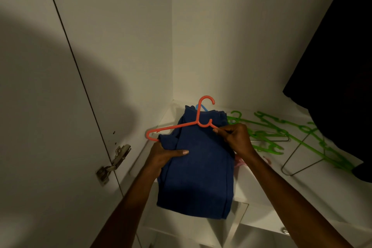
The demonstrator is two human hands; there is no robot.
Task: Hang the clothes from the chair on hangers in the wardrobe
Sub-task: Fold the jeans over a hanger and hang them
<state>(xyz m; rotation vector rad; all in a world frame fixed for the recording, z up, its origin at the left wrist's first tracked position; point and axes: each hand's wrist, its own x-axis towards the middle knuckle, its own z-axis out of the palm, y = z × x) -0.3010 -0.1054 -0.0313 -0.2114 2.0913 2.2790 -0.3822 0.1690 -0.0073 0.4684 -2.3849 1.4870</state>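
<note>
Clothes-wise, what's in hand is a navy blue garment point(198, 165), folded lengthwise and draped over an orange plastic hanger point(182, 125), held just above the white wardrobe shelf point(261, 197) near the back left corner. Only the head view to go on, so here's what it shows: the left hand point(166, 156) grips the folded fabric near the hanger's left end, thumb laid flat across the front, and the right hand point(236, 137) pinches the hanger's right arm just below the neck, fingers curled round it. Can't tell if it's trousers or a top, it's dim in there. My take on doing this bit well: the cloth looks bunched toward the left and middle, so I'd slide it along until the weight sits even on both sides of the hook, otherwise it'll tip once it's hung. Smooth that lumpy fold by the left thumb too. Keep the hook pointing up and free of fabric so it catches cleanly. A blue hanger point(201, 107) peeks out behind the garment, and a heap of green hangers point(281, 133) plus a wire hanger point(298, 159) lie on the shelf to the right, so lift straight up to avoid snagging them. Something dark point(342, 66) hangs at the right; no rail in view.
</note>
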